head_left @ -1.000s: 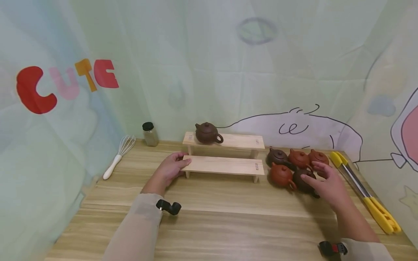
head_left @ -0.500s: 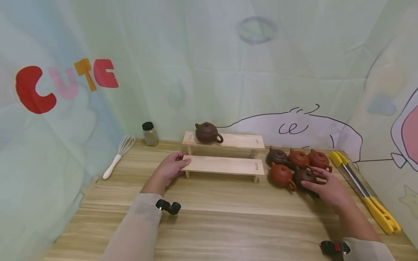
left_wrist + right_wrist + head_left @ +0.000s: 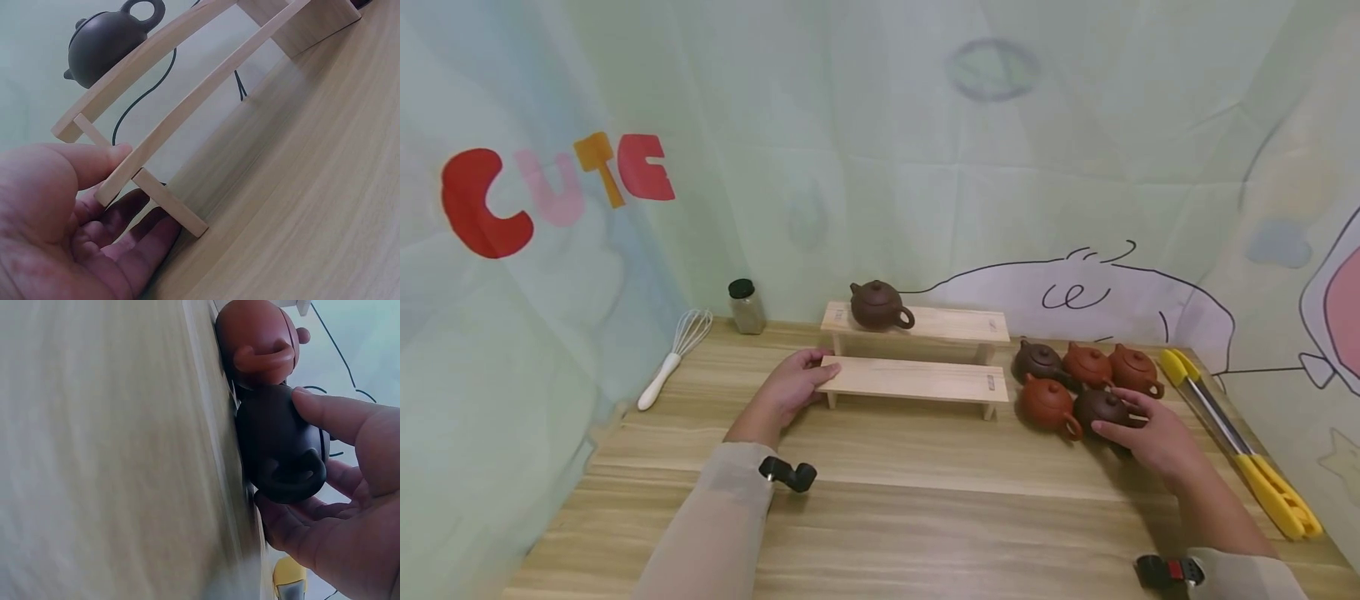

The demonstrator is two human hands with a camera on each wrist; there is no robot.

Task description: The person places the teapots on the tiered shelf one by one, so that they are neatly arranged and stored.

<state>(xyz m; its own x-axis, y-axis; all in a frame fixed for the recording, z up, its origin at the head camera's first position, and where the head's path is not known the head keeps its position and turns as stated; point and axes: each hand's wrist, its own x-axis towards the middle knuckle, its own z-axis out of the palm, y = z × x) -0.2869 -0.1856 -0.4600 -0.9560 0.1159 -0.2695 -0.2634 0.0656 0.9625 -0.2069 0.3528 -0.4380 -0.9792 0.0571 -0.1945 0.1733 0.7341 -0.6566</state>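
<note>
My left hand [image 3: 796, 385] grips the left end of the lower wooden shelf [image 3: 917, 380], thumb on top and fingers curled beneath, as the left wrist view also shows. Behind it, a dark brown teapot [image 3: 876, 305] sits toward the left of the upper wooden shelf [image 3: 951, 322]. At the right, my right hand [image 3: 1157, 433] holds another dark teapot [image 3: 275, 440] on the table, the thumb against one side of its body and the fingers round the other. An orange-red teapot [image 3: 1047, 403] stands just left of it, its handle turned toward me.
Behind the held teapot stand a third dark teapot [image 3: 1037, 361] and two reddish teapots [image 3: 1086, 364], closely grouped. Yellow-tipped tongs [image 3: 1232, 437] lie along the right edge. A white whisk [image 3: 674, 358] and a black-lidded jar [image 3: 746, 307] are at the left, near the curtain [image 3: 880, 167].
My right hand has lowered from over the teapots, and its thumb and fingers now sit round the dark teapot. My left hand stays at the shelf end.
</note>
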